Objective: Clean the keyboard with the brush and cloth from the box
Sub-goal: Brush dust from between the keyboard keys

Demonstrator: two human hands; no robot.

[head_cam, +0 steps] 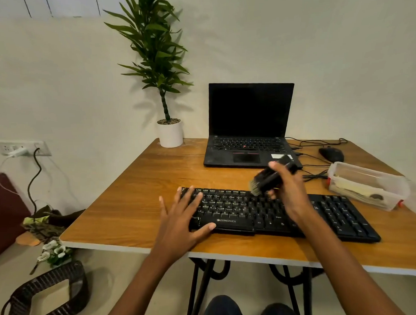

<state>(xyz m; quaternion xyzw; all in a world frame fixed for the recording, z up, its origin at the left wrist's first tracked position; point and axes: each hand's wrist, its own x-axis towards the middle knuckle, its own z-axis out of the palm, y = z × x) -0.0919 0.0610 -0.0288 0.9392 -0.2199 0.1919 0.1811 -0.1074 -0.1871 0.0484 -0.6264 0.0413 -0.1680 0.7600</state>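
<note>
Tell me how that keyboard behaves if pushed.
Probably stiff: the keyboard lies flat and straight. Likely slides on the smooth table, perhaps why the left hand rests on its end. Seems too low to tip.

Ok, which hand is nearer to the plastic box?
Right. The right hand holds the brush over the middle of the keyboard, left of the box; the left hand rests on its far left end.
</note>
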